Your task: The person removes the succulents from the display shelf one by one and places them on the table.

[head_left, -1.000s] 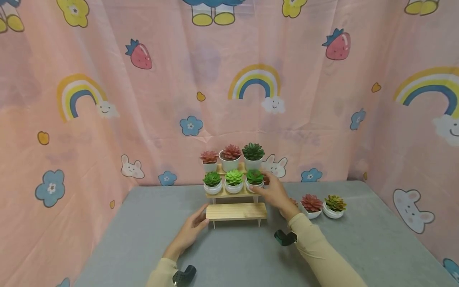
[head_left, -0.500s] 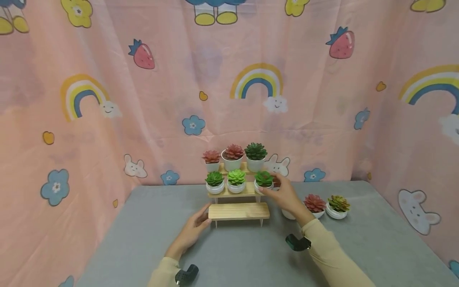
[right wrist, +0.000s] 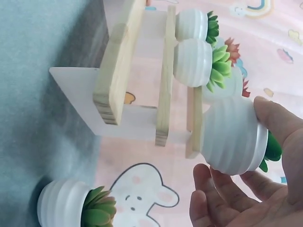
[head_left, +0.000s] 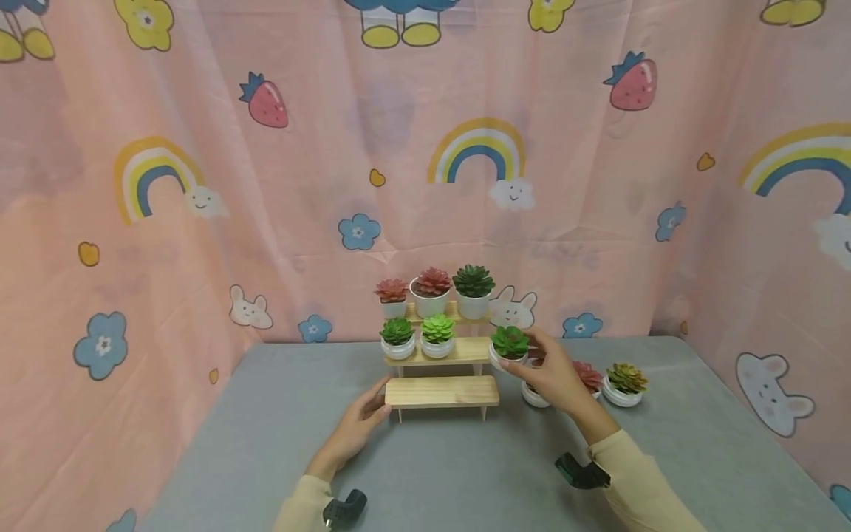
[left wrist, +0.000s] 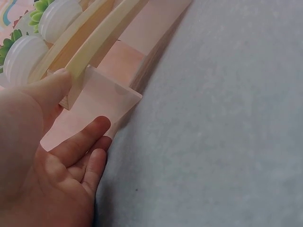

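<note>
My right hand (head_left: 557, 375) pinches a green potted succulent (head_left: 510, 344) by its white ribbed pot, just off the right end of the stand's middle step. In the right wrist view the thumb is on one side of the held pot (right wrist: 232, 135) and fingers are on the other. My left hand (head_left: 351, 434) rests at the left end of the three-step wooden stand (head_left: 442, 391). Its thumb touches the bottom step's end, and its extended fingers lie by the white side panel (left wrist: 90, 104). Two green succulents (head_left: 437, 336) remain on the middle step's left and centre.
On the top step stand two reddish succulents (head_left: 431, 292) and a dark green one (head_left: 473, 290). Right of the stand, a white pot (head_left: 534, 395), a partly hidden reddish succulent (head_left: 588, 375) and a yellow-green one (head_left: 625, 380) sit on the grey table (head_left: 705, 443). A pink patterned curtain (head_left: 565, 222) hangs behind.
My right hand has moved the green succulent rightward, from the right spot on the middle step to beyond its end. The left hand stays at the stand.
</note>
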The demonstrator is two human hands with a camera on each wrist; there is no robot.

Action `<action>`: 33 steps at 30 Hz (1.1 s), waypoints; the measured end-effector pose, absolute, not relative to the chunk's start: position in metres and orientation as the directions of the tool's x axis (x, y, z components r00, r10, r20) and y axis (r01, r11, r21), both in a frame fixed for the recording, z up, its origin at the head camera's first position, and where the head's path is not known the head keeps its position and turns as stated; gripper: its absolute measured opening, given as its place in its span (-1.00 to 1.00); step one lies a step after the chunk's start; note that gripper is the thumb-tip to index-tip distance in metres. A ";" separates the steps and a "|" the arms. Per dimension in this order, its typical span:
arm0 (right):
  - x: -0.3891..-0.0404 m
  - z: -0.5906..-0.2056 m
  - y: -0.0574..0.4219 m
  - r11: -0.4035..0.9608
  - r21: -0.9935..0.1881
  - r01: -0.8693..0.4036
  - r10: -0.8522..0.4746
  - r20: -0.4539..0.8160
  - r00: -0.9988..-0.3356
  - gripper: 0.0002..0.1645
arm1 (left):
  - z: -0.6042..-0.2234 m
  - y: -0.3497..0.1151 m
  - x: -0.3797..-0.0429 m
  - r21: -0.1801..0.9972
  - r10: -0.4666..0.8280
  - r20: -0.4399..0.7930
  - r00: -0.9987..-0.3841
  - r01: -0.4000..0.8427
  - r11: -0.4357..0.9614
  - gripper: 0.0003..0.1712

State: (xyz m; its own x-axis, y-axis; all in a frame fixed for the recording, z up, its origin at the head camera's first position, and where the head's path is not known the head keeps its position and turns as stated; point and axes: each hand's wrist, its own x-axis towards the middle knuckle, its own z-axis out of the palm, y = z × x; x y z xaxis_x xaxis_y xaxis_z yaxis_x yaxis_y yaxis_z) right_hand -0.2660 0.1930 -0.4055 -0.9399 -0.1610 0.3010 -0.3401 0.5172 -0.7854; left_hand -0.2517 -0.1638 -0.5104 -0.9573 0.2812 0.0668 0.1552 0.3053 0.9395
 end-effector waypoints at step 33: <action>-0.222 -0.420 0.240 0.612 -0.740 -0.280 -0.164 0.227 -0.960 -0.19 | -0.511 -0.165 -0.252 0.937 0.281 0.074 -0.957 0.163 0.308 -0.25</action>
